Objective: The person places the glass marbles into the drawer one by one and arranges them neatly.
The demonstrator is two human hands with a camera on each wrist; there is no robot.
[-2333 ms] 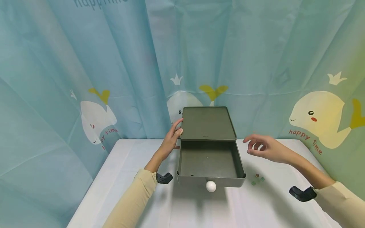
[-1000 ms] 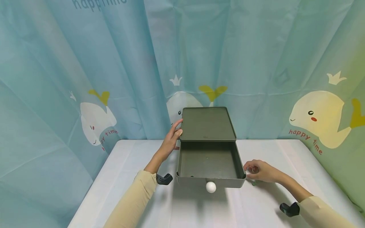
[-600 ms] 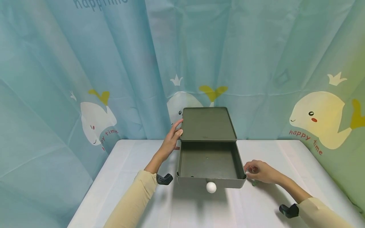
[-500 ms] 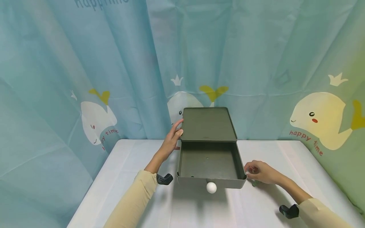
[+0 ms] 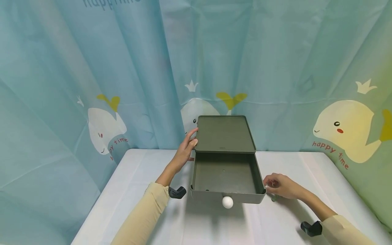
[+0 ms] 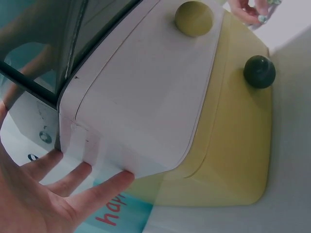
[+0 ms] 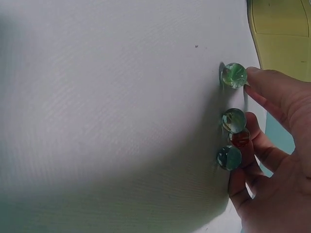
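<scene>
Left hand (image 5: 183, 152): flat, straight fingers against the box (image 5: 225, 134) side
Right hand (image 5: 280, 186): fingers curled around marbles (image 7: 233, 120); firm grip unclear
Red marble: mostly hidden

I see the drawer box (image 5: 225, 136) at the table's (image 5: 153, 217) back edge, its drawer (image 5: 226, 185) pulled toward me. The marbles (image 7: 232, 118) lie on the table right of the drawer's front corner.
</scene>
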